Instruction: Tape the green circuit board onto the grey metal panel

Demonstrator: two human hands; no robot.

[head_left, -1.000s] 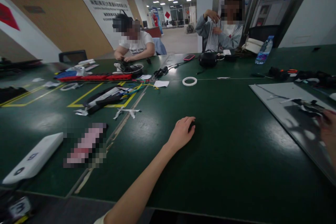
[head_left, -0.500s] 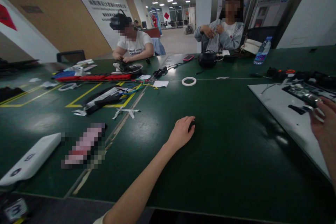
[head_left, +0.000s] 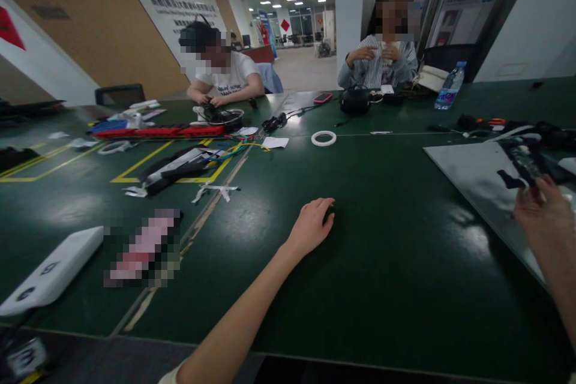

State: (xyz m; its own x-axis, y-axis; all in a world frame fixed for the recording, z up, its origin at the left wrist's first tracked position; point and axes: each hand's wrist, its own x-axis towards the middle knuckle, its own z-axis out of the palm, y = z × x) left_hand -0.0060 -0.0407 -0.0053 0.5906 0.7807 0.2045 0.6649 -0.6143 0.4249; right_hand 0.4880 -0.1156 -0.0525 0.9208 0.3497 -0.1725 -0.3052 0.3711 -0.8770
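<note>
My left hand (head_left: 311, 227) lies on the green table (head_left: 387, 252) near its middle. Its fingers are curled over a small dark object (head_left: 330, 212), of which only an edge shows. At the right edge, my right hand (head_left: 539, 211) is raised, with its fingers pinched on a dark circuit-board-like part (head_left: 522, 159). It holds this above a grey metal sheet (head_left: 472, 168) that lies flat on the table.
A white tape ring (head_left: 323, 138) and a water bottle (head_left: 443, 91) lie farther back. A white box (head_left: 49, 271) sits near left. Cables, red strips (head_left: 157, 131) and paper scraps lie at far left. Black tools (head_left: 481, 123) sit at far right. Two people sit across the table.
My right hand has risen and shifted left, lifting the dark part over the grey sheet. My left hand has stayed put. The person across has brought both hands to the chest.
</note>
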